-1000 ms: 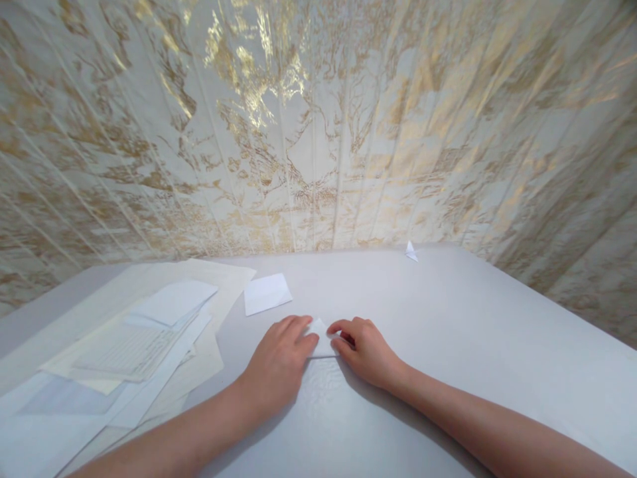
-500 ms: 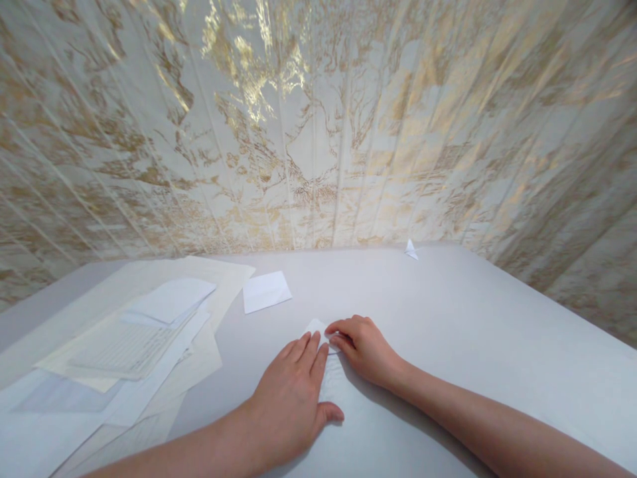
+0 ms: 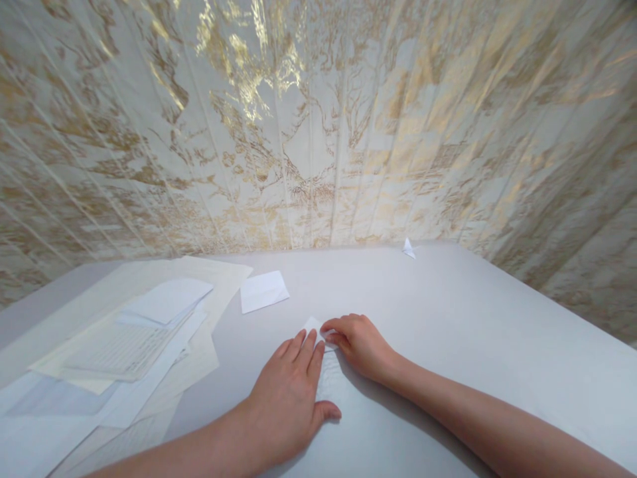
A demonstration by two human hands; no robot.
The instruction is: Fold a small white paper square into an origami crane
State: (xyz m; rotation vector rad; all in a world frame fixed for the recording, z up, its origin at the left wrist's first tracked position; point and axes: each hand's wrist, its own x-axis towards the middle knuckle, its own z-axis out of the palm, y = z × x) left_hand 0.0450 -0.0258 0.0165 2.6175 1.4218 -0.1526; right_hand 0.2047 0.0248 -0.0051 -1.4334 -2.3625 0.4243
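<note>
A small white folded paper (image 3: 314,325) lies on the white table (image 3: 462,318) in front of me, mostly covered by my hands. My left hand (image 3: 291,395) lies flat on the table with fingers stretched out, their tips on the paper's left side. My right hand (image 3: 359,342) is curled, its forefinger and thumb pressed together on the paper's right part.
A loose pile of white and cream sheets (image 3: 124,338) covers the table's left. A small white slip (image 3: 263,291) lies beyond my hands. A tiny folded paper figure (image 3: 409,248) stands at the far edge by the gold-patterned wall (image 3: 318,119).
My left hand has slid back toward me and flattened, uncovering the paper's far corner. My right hand has stayed on the paper.
</note>
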